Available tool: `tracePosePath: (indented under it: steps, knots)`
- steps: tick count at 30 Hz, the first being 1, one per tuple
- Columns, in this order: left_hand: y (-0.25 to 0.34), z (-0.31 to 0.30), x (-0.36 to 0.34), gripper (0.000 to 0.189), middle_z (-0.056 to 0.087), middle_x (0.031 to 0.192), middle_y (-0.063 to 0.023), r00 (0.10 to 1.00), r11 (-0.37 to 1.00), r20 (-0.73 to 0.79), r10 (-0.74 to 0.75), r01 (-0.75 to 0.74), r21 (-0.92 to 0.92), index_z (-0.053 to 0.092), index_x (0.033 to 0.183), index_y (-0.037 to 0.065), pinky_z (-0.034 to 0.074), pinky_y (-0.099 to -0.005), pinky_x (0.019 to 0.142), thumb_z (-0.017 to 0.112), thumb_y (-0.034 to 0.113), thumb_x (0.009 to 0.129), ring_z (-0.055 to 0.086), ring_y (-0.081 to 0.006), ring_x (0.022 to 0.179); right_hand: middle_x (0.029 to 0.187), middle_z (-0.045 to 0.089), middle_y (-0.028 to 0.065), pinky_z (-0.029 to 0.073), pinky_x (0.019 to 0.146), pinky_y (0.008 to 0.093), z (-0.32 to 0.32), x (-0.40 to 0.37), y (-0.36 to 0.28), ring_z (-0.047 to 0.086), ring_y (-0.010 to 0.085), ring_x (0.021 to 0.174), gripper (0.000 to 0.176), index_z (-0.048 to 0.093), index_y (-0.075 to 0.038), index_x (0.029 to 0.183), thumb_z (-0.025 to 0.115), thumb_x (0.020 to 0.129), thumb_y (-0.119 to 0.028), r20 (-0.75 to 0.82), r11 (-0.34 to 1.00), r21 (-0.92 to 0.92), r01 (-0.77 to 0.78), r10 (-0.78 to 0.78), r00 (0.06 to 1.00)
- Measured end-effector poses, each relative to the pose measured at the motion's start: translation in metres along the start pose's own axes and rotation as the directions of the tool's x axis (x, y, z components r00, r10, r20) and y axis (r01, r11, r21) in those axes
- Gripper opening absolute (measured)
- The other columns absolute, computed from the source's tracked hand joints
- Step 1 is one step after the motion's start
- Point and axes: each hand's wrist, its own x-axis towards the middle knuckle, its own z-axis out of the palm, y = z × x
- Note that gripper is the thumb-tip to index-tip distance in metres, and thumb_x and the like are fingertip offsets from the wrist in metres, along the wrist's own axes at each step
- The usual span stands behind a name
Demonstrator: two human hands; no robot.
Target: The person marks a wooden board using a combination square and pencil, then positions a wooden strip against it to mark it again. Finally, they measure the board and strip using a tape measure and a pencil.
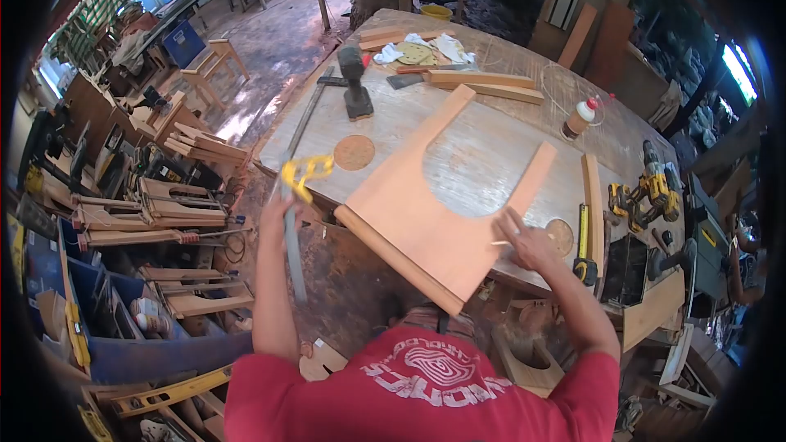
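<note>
My left hand (281,209) is closed around a tool with a yellow handle (308,173) and a long grey metal blade or bar (293,254), left of a wooden panel. The light wooden panel (426,196) has a U-shaped cutout and two arms; it lies tilted over the table's near edge, with a thicker wooden strip (397,258) along its near side. On the panel's right part rests my right hand (528,244), a thin pale stick (499,243) pinched between its fingers. Beyond the left hand, a long metal bar (306,119) lies on the table.
The worktable (508,147) carries a black drill (356,86), wooden strips (487,84), a glue bottle (580,118), a tape measure (584,269) and yellow drills (655,188). Clamped wood pieces (180,200) and a blue bin (155,356) stand at the left.
</note>
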Motion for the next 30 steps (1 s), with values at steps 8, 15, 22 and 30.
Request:
tracePosePath:
  steps: [8,15,22,30]
  knots:
    - [-0.120,0.009,-0.215,0.019,0.057,0.092,-0.0007,0.992,0.962,-0.036,-0.124,0.111,-0.251,0.057,0.114,0.008,0.048,-0.0228,0.047,0.064,0.019,0.101,0.059,-0.0104,0.078,0.126,0.063,0.0178,0.058,0.081,0.0496,-0.004,0.052,0.037,0.072,0.0404,0.094,0.102,0.044,-0.013,0.149,0.088,0.061,-0.041,-0.040,0.906,0.174,0.385,-0.384,0.922]
    - [-0.122,0.068,-0.284,0.016,0.061,0.088,-0.0024,0.988,0.984,-0.117,-0.101,0.081,-0.162,0.058,0.105,0.006,0.050,-0.0244,0.047,0.066,0.019,0.101,0.061,-0.0114,0.069,0.132,0.062,0.0192,0.058,0.084,0.0492,0.027,0.024,0.024,0.071,0.0390,0.098,0.122,0.036,-0.008,0.156,0.089,0.059,-0.058,-0.138,0.902,0.272,0.337,-0.310,0.941]
    - [-0.121,0.084,-0.293,0.016,0.065,0.085,-0.0041,0.985,0.992,-0.119,-0.129,0.126,-0.025,0.062,0.106,0.004,0.054,-0.0258,0.047,0.067,0.018,0.100,0.064,-0.0119,0.061,0.133,0.062,0.0198,0.056,0.081,0.0495,0.034,0.007,0.015,0.072,0.0398,0.098,0.123,0.035,-0.009,0.156,0.090,0.058,-0.059,-0.160,0.895,0.337,0.293,-0.252,0.954]
    - [-0.110,0.072,-0.277,0.017,0.070,0.087,-0.0059,0.991,0.977,-0.061,-0.115,0.124,0.173,0.067,0.102,0.001,0.059,-0.0286,0.063,0.070,0.017,0.099,0.070,-0.0138,0.071,0.135,0.063,0.0143,0.056,0.081,0.0499,0.052,-0.002,0.003,0.070,0.0354,0.106,0.106,0.046,-0.013,0.147,0.089,0.061,-0.058,-0.277,0.865,0.371,0.337,-0.244,0.930]
